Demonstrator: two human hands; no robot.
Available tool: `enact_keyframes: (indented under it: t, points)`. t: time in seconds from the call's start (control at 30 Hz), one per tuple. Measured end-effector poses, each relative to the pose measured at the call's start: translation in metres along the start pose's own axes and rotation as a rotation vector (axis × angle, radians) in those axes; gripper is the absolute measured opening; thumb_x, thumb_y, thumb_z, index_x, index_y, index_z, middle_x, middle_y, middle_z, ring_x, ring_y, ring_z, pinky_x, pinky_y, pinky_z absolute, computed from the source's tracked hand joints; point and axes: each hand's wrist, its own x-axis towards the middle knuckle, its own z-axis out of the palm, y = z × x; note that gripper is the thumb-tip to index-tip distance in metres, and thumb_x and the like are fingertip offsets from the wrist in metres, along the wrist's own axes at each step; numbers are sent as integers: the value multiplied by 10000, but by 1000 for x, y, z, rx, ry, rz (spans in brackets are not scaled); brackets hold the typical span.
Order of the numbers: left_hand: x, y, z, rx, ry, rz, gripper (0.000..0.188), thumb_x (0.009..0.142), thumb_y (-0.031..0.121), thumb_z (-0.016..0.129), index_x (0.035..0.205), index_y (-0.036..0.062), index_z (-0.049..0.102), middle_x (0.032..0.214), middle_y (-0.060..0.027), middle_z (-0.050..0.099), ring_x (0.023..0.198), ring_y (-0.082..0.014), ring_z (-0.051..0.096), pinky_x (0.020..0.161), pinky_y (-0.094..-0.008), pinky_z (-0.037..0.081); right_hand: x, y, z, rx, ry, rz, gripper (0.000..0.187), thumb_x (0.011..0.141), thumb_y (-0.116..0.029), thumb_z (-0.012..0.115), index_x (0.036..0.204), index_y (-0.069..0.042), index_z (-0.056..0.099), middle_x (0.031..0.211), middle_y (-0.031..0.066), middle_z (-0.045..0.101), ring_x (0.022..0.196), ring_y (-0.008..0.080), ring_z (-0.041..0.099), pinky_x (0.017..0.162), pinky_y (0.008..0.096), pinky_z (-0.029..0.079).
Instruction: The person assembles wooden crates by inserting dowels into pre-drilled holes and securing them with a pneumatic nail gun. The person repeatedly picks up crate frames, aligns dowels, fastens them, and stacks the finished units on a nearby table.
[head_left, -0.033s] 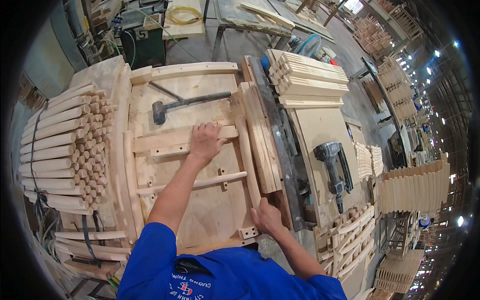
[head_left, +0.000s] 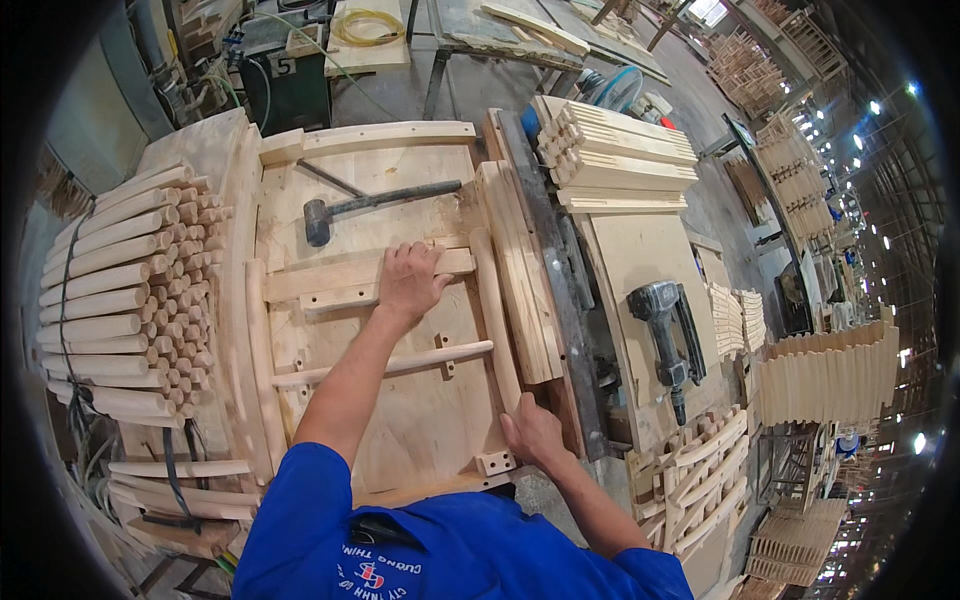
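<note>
My left hand [head_left: 408, 285] is closed over a flat wooden rail [head_left: 325, 280] that runs between two wooden legs. The fingers curl over its far edge. My right hand [head_left: 535, 432] wraps round the near end of the right leg [head_left: 496, 320]. The left leg [head_left: 264, 370] lies on the other side of the frame. Nearer to me, a thin rung [head_left: 425, 357] spans the two legs between small blocks. These parts lie on a plywood jig board [head_left: 410, 430]. Beyond the rail, a black-handled mallet [head_left: 318, 222] rests on the board.
A strapped bundle of round wooden legs [head_left: 110, 300] lies to the left, with curved slats [head_left: 185, 490] nearer. On the right are a dark metal rail [head_left: 560, 270], a stack of wooden strips [head_left: 625, 150], a pneumatic nail gun [head_left: 655, 310] on a board and a pile of slatted parts [head_left: 705, 480].
</note>
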Motion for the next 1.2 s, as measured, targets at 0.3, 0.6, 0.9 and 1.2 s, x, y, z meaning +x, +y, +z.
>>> enact_keyframes:
  t: [0.3,0.6,0.9,1.2]
  points:
    - [-14,-9,-26,-37,-39,15,674,876,482,829,1429,132,664,1239,-114,692,1221,-310,602,1109,-462,411,0,-4,-4,-20,-16,19,392,1000,-318,703,1079,13,508,895,315,719,863,525,728,760,601,586]
    - [-52,-46,-64,85,-40,-84,1007,835,690,790,1560,44,526,1356,-171,604,1344,-365,516,1251,-514,310,-1,-4,1,-54,31,-8,434,1018,-382,664,1072,20,508,850,314,704,829,522,721,749,600,585]
    - [-55,-47,-66,106,-75,-113,1039,835,760,744,1541,30,525,1335,-170,592,1309,-371,490,1174,-486,343,-3,-6,0,-69,46,-22,407,1061,-389,626,1065,2,512,861,300,706,819,523,711,721,608,563]
    - [-53,-45,-71,91,-80,-158,1115,758,808,775,1533,38,554,1317,-170,623,1299,-368,524,1167,-492,363,-2,-16,-5,-104,-22,-64,415,1099,-412,560,1054,0,553,915,291,726,857,518,718,751,613,568]
